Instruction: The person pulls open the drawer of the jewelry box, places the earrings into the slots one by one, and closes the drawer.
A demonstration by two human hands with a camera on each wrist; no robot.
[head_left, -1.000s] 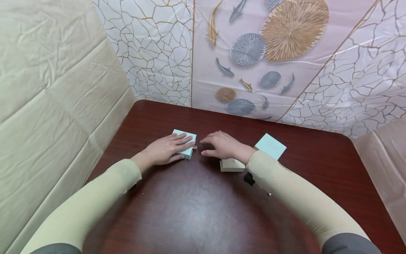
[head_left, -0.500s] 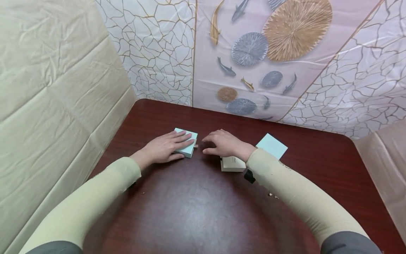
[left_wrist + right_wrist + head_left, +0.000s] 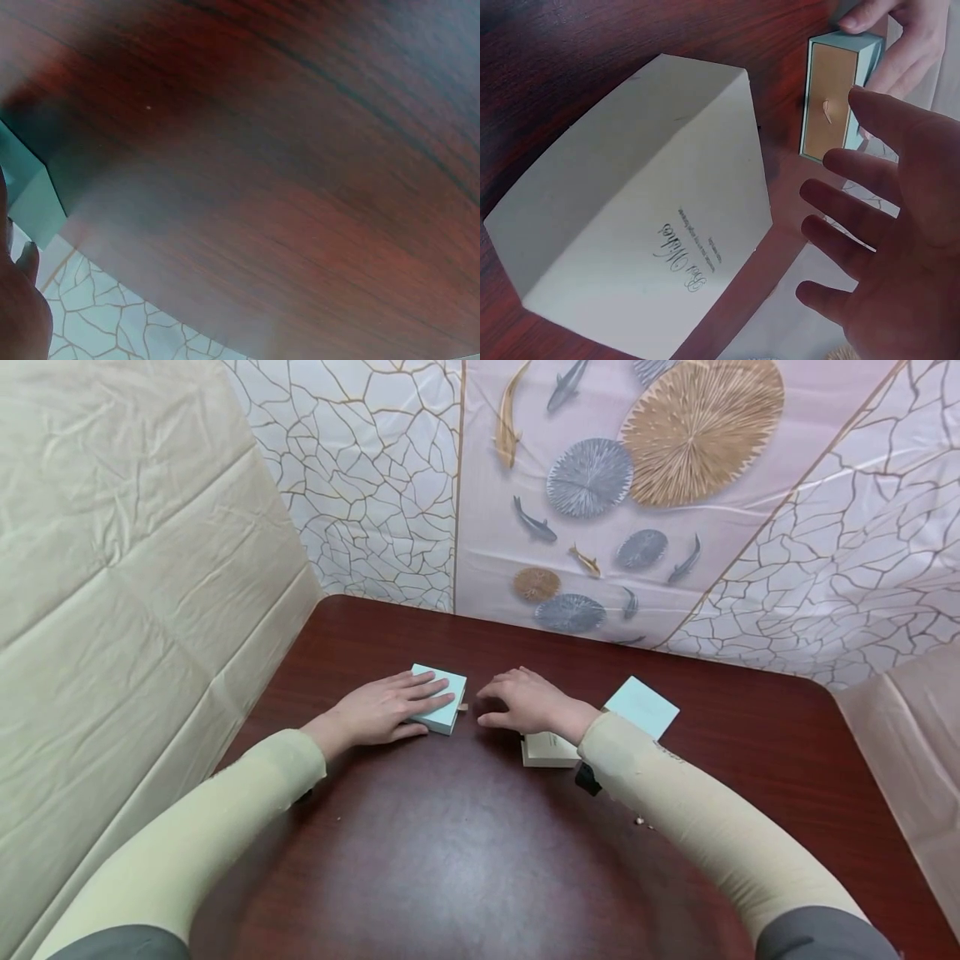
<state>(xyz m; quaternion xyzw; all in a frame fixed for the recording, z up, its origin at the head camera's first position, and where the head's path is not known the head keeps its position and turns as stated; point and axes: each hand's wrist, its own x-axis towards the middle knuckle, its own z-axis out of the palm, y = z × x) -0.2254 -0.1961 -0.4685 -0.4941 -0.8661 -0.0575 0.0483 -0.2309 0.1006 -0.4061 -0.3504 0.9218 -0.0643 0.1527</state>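
Observation:
My left hand (image 3: 382,708) rests with straight fingers across the top of a small mint-green drawer box (image 3: 444,718), its thumb along the near side. The right wrist view shows the box's tan drawer front (image 3: 840,75) closed, with a small ribbon tab (image 3: 826,112) at its middle. Just right of that tab is my right hand (image 3: 525,702), fingers loosely bent and holding nothing. Under the right wrist lies a cream box piece (image 3: 549,752), its printed "Best Wishes" facing up in the right wrist view (image 3: 652,195). Only a corner of the mint-green box (image 3: 41,206) enters the left wrist view.
A flat mint-green square (image 3: 642,706) lies right of the cream piece, partly behind the right sleeve. A black object (image 3: 588,779) shows beside that sleeve, and small pale bits (image 3: 639,820) lie near it. The reddish-brown table (image 3: 420,860) meets patterned cloth walls.
My left hand has drawn back slightly to the left across the box top. The box and my right hand stay almost where they were.

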